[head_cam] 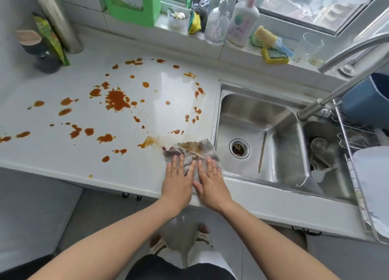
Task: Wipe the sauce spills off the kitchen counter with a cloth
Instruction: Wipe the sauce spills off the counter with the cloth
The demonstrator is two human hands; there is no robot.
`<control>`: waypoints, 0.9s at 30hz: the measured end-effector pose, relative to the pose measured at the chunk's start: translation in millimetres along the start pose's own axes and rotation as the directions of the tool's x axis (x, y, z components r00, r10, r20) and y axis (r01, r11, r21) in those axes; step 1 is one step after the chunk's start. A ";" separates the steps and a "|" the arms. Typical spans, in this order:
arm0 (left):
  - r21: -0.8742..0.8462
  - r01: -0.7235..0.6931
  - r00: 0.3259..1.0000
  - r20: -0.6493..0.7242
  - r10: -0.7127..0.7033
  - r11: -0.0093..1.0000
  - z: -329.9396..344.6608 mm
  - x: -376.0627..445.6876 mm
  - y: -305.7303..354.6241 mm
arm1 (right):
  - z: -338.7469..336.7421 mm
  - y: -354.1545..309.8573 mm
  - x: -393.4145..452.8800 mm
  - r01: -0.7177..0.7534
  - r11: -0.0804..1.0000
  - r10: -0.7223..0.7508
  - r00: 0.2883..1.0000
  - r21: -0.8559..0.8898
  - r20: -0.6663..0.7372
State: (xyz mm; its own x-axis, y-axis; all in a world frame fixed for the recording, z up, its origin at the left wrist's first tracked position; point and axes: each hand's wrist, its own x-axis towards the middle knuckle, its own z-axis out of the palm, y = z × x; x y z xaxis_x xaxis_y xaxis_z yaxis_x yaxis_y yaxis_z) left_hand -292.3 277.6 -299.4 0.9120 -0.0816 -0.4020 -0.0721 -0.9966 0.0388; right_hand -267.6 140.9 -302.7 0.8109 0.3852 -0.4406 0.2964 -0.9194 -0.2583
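Two hands working at lower centre | left hand (178, 178) and right hand (210, 179) lying flat, fingers straight, pressing the cloth (192, 152) onto the counter (63, 164) beside the sink (261, 136) | sauce spills (116, 99) spreading across centre-left | cloth looking stained, possibly damp

Counter (63, 164): white, glossy, with a steel sink (259, 136) set into it just right of the fingers (179, 164). Grey cloth (192, 151), stained brown, lies flat under the fingers at the front edge beside the sink. Orange-brown sauce spills (116, 99) scattered beyond and left of the fingers; a dark jar (39, 52) and green packet (50, 37) stand far left at the back.
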 end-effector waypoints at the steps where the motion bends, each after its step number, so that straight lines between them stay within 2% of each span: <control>1: 0.012 0.013 1.000 0.006 -0.013 1.000 0.2 -0.2 6.5 | 0.6 4.3 -1.7 -0.016 1.000 0.016 1.000 0.001 0.004; 5: 0.018 0.073 0.997 0.031 -0.074 0.997 -4.7 10.7 18.2 | -9.9 8.4 7.2 -0.015 0.999 0.014 0.999 0.039 0.035; 14: -0.020 0.038 0.999 0.009 -0.038 0.999 -34.8 69.2 0.5 | -30.5 12.1 62.7 -0.065 0.957 0.045 0.996 0.281 0.078; 27: -0.021 -0.008 1.000 -0.003 0.008 1.000 -109.0 252.1 -27.5 | -113.4 53.5 224.2 -0.106 0.913 0.106 0.994 0.393 0.021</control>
State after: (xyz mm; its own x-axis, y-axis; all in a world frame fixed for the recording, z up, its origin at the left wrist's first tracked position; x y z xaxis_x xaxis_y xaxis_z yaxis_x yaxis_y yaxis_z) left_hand -16.4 285.1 -302.1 0.9126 -0.0895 -0.3989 -0.0708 -0.9956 0.0614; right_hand -12.7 169.1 -317.8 0.8267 0.2870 -0.4839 -0.0134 -0.8498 -0.5270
